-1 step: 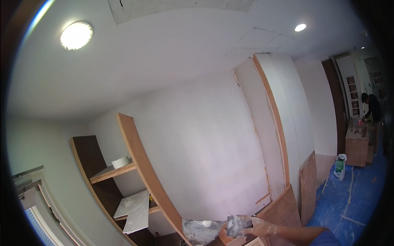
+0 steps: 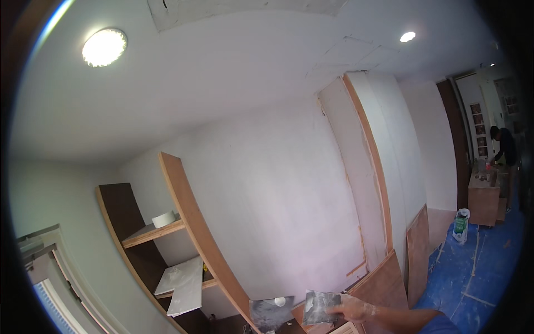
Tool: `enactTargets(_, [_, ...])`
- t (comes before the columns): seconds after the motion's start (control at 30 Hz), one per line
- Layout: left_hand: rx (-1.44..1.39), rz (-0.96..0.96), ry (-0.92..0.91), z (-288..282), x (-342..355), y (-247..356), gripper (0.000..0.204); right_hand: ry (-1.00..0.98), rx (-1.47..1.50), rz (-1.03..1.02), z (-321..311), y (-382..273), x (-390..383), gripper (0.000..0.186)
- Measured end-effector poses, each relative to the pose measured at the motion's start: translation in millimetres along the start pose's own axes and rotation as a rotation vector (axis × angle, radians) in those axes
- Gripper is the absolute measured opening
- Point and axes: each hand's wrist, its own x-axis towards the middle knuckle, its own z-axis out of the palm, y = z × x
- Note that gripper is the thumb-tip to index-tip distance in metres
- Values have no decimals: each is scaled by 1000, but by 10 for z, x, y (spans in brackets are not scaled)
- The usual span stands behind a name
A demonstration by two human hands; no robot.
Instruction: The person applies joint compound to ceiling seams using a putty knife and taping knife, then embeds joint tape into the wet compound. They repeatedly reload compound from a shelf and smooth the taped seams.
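Observation:
My right hand [image 2: 356, 308] comes in from the lower right, dusted with white. Its closed fingers grip a wide, flat metal scraper [image 2: 317, 307] smeared with grey-white residue. Left of the scraper, and apart from it, is a grey, smeared plate [image 2: 267, 316] with a small lump of white putty [image 2: 280, 301] near its upper edge. The plate's lower part is cut off by the picture's edge. My left hand does not show, so what supports the plate is hidden.
A wooden shelf unit [image 2: 183, 206] at left holds a white roll [image 2: 163, 219] and white boards [image 2: 186, 286]. Wood panels [image 2: 381, 284] lean along the wall. Far right, a person [image 2: 505, 147] bends over a wooden cabinet [image 2: 483, 203]; a bag [image 2: 460, 225] stands on blue floor sheeting [image 2: 473, 267].
The scraper has turned so that more of its flat face shows, and it has moved slightly left. The plate and putty lump have shifted slightly; the plate's tilt has changed.

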Motion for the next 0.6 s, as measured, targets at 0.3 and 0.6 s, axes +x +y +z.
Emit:
enactTargets(0.3, [274, 15, 49, -1, -93, -141, 16, -5, 778, -109, -7, -941, 729, 37])
enactTargets(0.6, [629, -161, 211, -637, -996, -1009, 37, 602, 49, -1444, -526, -4776, 1781, 47])
